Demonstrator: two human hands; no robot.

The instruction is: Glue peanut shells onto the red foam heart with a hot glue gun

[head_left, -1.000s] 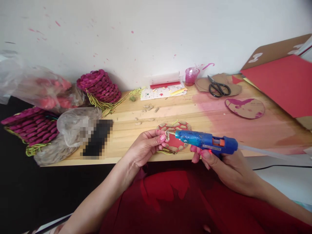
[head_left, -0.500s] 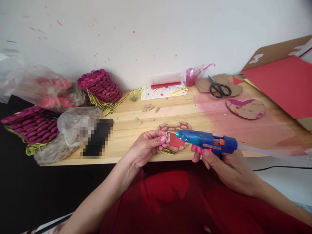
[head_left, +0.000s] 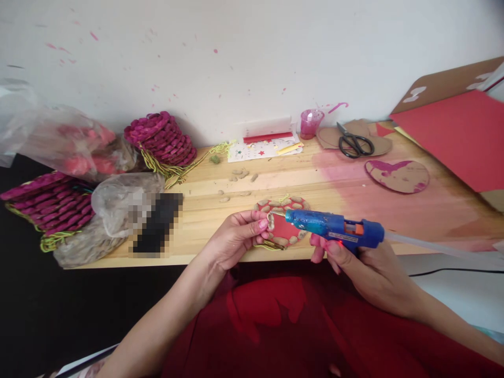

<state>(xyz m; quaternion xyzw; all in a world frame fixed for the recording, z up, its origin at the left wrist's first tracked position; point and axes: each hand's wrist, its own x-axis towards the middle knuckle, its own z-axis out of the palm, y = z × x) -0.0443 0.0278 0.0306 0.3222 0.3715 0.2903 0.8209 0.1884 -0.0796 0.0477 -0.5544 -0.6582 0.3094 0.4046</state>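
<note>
A round red disc (head_left: 284, 227) ringed with pale shell pieces and yellow-green cord lies at the near edge of the wooden table (head_left: 323, 184). My left hand (head_left: 236, 239) pinches a small pale shell piece (head_left: 271, 221) against the disc's left rim. My right hand (head_left: 360, 268) grips a blue glue gun (head_left: 334, 227), its nozzle pointing left and nearly touching that shell piece. A clear glue stick (head_left: 429, 245) sticks out of the gun's back to the right.
Loose shells (head_left: 239, 173) lie mid-table. Magenta woven pieces (head_left: 163, 137) and plastic bags (head_left: 118, 202) crowd the left. Black scissors (head_left: 354, 143), a pink cup (head_left: 309, 123), a painted cardboard disc (head_left: 397, 175) and red card sheets (head_left: 460, 134) sit at the back right.
The glue gun has crept slightly to the right and down; both hands otherwise hold the same pose.
</note>
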